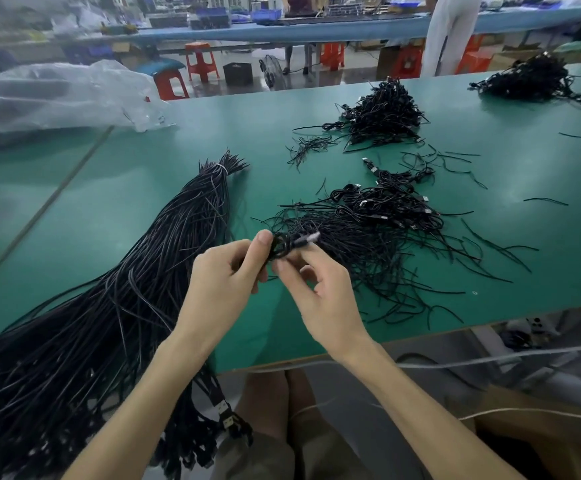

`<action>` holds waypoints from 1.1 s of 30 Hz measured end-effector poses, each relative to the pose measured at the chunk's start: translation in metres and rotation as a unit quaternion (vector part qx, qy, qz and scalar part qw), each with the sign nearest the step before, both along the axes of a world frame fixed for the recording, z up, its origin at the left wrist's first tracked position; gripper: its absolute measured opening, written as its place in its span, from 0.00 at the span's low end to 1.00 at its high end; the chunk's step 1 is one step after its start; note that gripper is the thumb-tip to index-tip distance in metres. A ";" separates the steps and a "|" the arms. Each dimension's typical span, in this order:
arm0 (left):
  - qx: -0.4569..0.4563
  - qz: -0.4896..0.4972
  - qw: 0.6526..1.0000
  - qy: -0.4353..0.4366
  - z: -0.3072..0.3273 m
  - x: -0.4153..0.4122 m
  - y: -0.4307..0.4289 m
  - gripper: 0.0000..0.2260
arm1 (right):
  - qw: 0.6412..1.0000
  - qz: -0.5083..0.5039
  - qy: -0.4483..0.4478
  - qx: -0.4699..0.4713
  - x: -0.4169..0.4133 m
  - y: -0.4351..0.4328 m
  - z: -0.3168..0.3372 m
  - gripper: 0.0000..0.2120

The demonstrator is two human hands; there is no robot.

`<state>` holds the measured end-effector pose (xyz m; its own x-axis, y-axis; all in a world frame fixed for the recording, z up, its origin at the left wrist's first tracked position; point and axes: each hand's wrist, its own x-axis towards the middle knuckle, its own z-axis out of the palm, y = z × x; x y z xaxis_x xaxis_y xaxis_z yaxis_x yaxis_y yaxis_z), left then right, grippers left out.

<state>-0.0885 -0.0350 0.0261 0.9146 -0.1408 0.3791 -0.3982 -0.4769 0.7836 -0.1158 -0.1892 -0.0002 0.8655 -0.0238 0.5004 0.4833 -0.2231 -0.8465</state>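
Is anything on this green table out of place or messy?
The long cable bundle spills over the near edge of the table, its plugs dangling, and thin black ties lie strewn beyond the small coil that the left hand and right hand pinch. Nothing looks damaged.

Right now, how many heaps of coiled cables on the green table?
3: nearest heap just past the right hand, middle heap farther back, far heap at the table's right end, where more may lie out of frame.
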 end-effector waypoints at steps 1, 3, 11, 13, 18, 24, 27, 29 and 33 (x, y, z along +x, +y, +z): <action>-0.034 0.008 0.999 0.023 0.001 -0.002 -0.003 0.26 | 1.000 -0.003 -0.008 0.005 0.000 0.001 0.000 0.07; -0.070 0.022 0.995 0.062 0.003 -0.006 -0.009 0.23 | 0.999 -0.021 -0.025 -0.016 0.001 0.004 -0.001 0.08; -0.122 -0.098 0.973 0.170 0.017 -0.008 0.001 0.16 | 0.943 -0.109 -0.156 -0.274 0.006 -0.008 -0.010 0.07; -0.090 -0.179 0.968 0.151 0.022 -0.009 0.007 0.17 | 0.934 -0.113 -0.168 -0.294 0.005 -0.012 -0.011 0.07; 0.007 -0.209 0.969 0.129 0.018 0.003 0.018 0.14 | 0.944 -0.107 -0.146 -0.274 0.004 -0.010 -0.011 0.06; 0.121 -0.075 0.990 0.008 0.011 0.009 0.014 0.17 | 0.981 -0.062 -0.086 -0.160 0.002 0.002 -0.014 0.03; 0.119 0.004 0.993 -0.016 0.005 0.008 0.007 0.25 | 0.988 -0.061 -0.065 -0.127 0.000 0.005 -0.011 0.09; 0.126 0.039 0.991 0.023 0.004 0.009 0.005 0.28 | 0.984 -0.062 -0.080 -0.148 -0.001 0.005 -0.010 0.10; 0.130 -0.013 0.968 0.216 0.005 0.019 0.012 0.28 | 0.923 -0.075 -0.205 -0.317 -0.002 0.000 -0.008 0.09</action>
<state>-0.0693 -0.0228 0.0312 0.9749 -0.2045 -0.0881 -0.0750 -0.6743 0.7347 -0.1176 -0.1896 -0.0081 0.6118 0.2830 0.7387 0.6573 -0.7014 -0.2757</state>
